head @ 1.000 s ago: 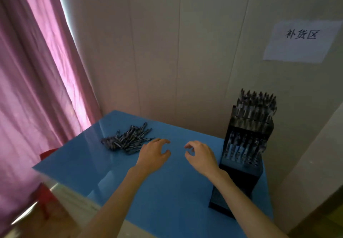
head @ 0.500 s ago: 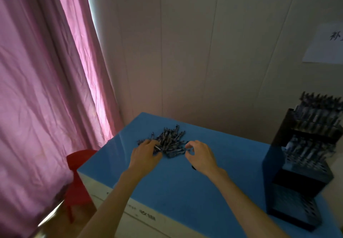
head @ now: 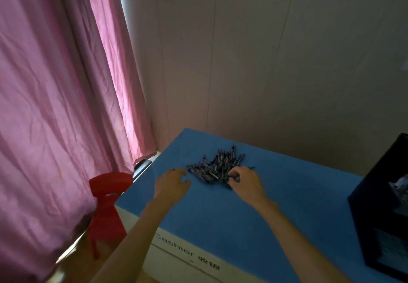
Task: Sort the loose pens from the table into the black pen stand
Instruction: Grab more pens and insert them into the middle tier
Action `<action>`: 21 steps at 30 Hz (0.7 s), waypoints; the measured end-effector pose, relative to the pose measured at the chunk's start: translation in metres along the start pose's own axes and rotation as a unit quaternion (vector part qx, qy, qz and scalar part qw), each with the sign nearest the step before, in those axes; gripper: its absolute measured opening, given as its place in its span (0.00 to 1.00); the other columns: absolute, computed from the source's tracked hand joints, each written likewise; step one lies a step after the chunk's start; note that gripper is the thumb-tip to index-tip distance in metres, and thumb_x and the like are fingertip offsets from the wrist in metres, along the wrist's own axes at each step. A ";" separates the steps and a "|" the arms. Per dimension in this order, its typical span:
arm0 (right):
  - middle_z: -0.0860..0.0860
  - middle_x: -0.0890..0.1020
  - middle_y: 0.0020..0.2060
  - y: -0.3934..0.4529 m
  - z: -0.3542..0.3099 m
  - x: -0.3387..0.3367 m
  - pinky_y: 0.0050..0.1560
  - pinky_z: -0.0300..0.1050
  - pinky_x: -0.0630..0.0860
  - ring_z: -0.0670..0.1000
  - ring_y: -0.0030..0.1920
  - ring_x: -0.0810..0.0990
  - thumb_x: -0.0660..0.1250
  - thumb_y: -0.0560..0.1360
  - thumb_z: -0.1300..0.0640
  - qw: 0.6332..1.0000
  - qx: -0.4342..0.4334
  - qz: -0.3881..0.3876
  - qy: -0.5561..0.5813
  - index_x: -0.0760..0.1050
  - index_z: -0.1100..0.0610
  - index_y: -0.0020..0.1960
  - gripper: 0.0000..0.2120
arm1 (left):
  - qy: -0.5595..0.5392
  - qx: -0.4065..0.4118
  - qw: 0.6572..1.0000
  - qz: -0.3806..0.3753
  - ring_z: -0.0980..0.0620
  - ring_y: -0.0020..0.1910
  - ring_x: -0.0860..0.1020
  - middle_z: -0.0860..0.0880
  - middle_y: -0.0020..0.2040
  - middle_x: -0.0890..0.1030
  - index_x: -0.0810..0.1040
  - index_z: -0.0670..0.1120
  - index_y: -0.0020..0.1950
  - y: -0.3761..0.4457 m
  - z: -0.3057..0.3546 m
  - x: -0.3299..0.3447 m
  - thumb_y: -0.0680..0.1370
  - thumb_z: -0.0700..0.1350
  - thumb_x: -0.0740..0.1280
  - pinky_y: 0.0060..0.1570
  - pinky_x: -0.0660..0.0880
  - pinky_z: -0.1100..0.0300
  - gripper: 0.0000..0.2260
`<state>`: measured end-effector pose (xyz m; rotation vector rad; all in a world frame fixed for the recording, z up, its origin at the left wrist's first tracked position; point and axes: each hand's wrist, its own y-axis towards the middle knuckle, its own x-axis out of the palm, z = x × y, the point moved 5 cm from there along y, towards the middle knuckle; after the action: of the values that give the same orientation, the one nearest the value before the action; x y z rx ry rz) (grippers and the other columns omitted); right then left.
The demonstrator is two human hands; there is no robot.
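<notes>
Now: right hand (head: 247,183) curls its fingers into the near edge of the pen pile (head: 217,166) | left hand (head: 171,185) spread, holding nothing, just left of pile | pile mid blue table (head: 220,212) | black pen stand (head: 384,212) well apart, far right.

Looks like a little shop setup. The blue-topped counter (head: 254,207) has "Cashier" printed on its white front, with a tiered black pen display stand (head: 384,205) on it.

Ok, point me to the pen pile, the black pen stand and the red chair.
pen pile (head: 217,167): head view, middle of the heap.
black pen stand (head: 382,194): head view, its dark side wall at the right edge.
red chair (head: 110,184): head view, its backrest.
</notes>
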<state>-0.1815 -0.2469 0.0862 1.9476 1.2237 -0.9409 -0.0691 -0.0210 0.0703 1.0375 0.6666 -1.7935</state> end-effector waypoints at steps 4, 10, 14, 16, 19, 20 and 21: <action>0.51 0.81 0.57 0.025 -0.002 0.029 0.56 0.50 0.79 0.52 0.53 0.81 0.67 0.80 0.56 1.000 0.016 -0.004 -0.002 0.79 0.54 0.60 0.09 | 0.027 -0.028 0.998 -0.052 0.49 0.56 0.78 0.51 0.57 0.81 0.78 0.52 0.60 0.031 -0.021 0.014 0.78 0.54 0.63 0.56 0.75 0.53 0.13; 0.52 0.79 0.56 0.055 0.008 0.058 0.54 0.50 0.79 0.53 0.51 0.80 0.66 0.81 0.55 0.998 0.036 -0.026 -0.041 0.78 0.55 0.59 0.09 | 0.015 -0.054 0.983 -0.177 0.46 0.55 0.78 0.45 0.56 0.80 0.79 0.44 0.56 0.075 -0.046 0.050 0.79 0.52 0.64 0.57 0.76 0.53 0.14; 0.52 0.81 0.55 0.068 0.021 0.067 0.52 0.50 0.80 0.52 0.49 0.81 0.66 0.80 0.56 0.997 0.064 -0.011 -0.037 0.79 0.55 0.59 0.09 | -0.009 -0.072 0.986 -0.148 0.50 0.40 0.74 0.50 0.41 0.74 0.72 0.48 0.42 0.102 -0.050 0.069 0.78 0.52 0.63 0.42 0.71 0.57 0.09; 0.52 0.83 0.54 0.070 0.024 0.073 0.51 0.50 0.81 0.52 0.48 0.82 0.66 0.80 0.57 0.996 0.083 -0.006 -0.027 0.80 0.56 0.60 0.10 | -0.034 -0.097 0.986 -0.128 0.50 0.34 0.70 0.49 0.36 0.71 0.67 0.47 0.38 0.110 -0.053 0.078 0.77 0.51 0.63 0.36 0.65 0.58 0.12; 0.51 0.83 0.53 0.070 0.030 0.083 0.51 0.48 0.80 0.51 0.49 0.81 0.66 0.80 0.57 0.994 0.100 -0.012 -0.029 0.80 0.55 0.59 0.09 | -0.047 -0.123 0.985 -0.114 0.51 0.33 0.71 0.49 0.34 0.71 0.67 0.46 0.36 0.123 -0.059 0.095 0.78 0.52 0.64 0.33 0.63 0.60 0.15; 0.51 0.83 0.53 0.071 0.032 0.085 0.50 0.47 0.80 0.51 0.48 0.81 0.66 0.79 0.57 0.994 0.104 -0.012 -0.032 0.80 0.55 0.58 0.09 | -0.047 -0.126 0.985 -0.110 0.50 0.33 0.72 0.49 0.34 0.71 0.67 0.46 0.35 0.128 -0.060 0.101 0.78 0.53 0.64 0.33 0.64 0.60 0.16; 0.51 0.83 0.53 0.073 0.035 0.086 0.50 0.47 0.80 0.50 0.48 0.81 0.67 0.79 0.58 0.993 0.109 -0.010 -0.033 0.81 0.55 0.58 0.09 | -0.048 -0.128 0.985 -0.108 0.49 0.34 0.73 0.49 0.34 0.72 0.67 0.46 0.34 0.134 -0.061 0.109 0.79 0.54 0.64 0.33 0.65 0.60 0.17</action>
<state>-0.0962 -0.2620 0.0065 2.0566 1.1447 -1.1830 0.0511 -0.0780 -0.0550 0.7246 0.9513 -1.8704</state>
